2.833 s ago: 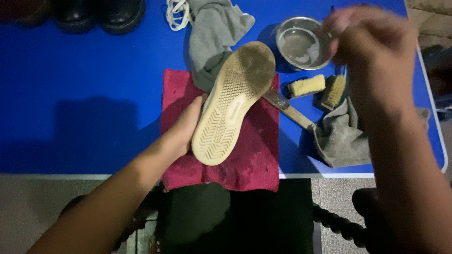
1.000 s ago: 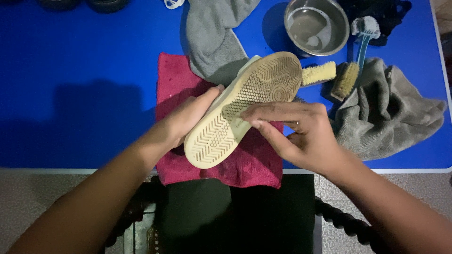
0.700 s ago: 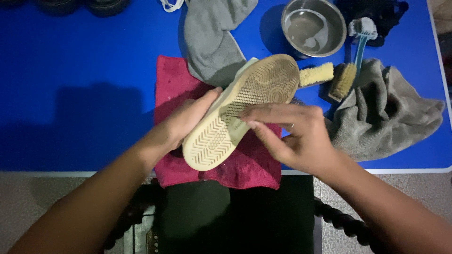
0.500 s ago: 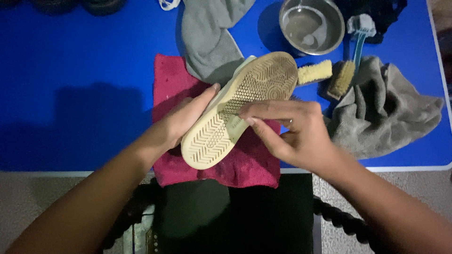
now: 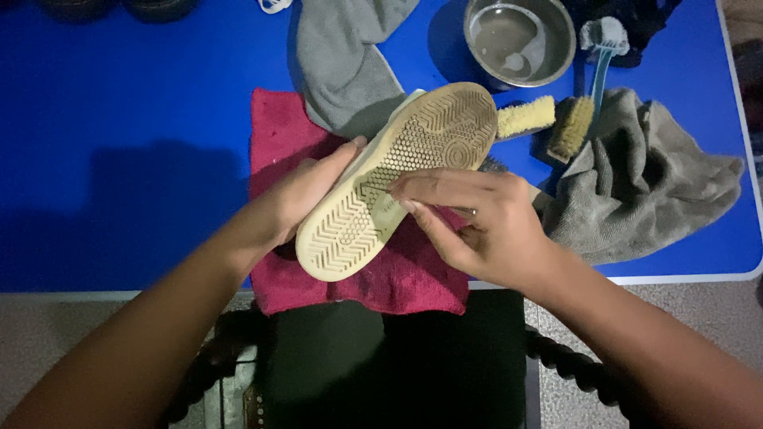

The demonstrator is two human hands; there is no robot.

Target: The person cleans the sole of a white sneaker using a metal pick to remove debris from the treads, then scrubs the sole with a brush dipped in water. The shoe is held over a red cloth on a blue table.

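Now we scan left to right. Blue tabletop (image 5: pixel 119 119) is bare on the left, apart from dark shoes (image 5: pixel 119 8) cut off by the top edge. Our left hand (image 5: pixel 306 199) reaches in from the lower left and grasps the shoe (image 5: pixel 397 175) along its side, thumb tip showing at the sole's edge; fingers are hidden behind the shoe. The shoe is held sole-up, tilted, heel toward us and toe pointing up-right, above a red cloth (image 5: pixel 381 274) spread on the tabletop near the front edge. The sole is pale with a zigzag and honeycomb tread. A gray cloth (image 5: pixel 342 56) lies behind the red one, touching it. Our right hand (image 5: pixel 485 226) comes in from the lower right, fingers (image 5: pixel 429 187) stretched out and pressed on the middle of the sole, not closed around anything we can see; a ring shows on one finger. Past the toe: a metal bowl (image 5: pixel 520 40) with water, a pale brush (image 5: pixel 526 117) just beside the toe, a second brush (image 5: pixel 572 127) next to it, and a blue-handled toothbrush (image 5: pixel 602 48) lying across. Far right, a crumpled gray towel (image 5: pixel 652 183) rests on the tabletop, touching the second brush.
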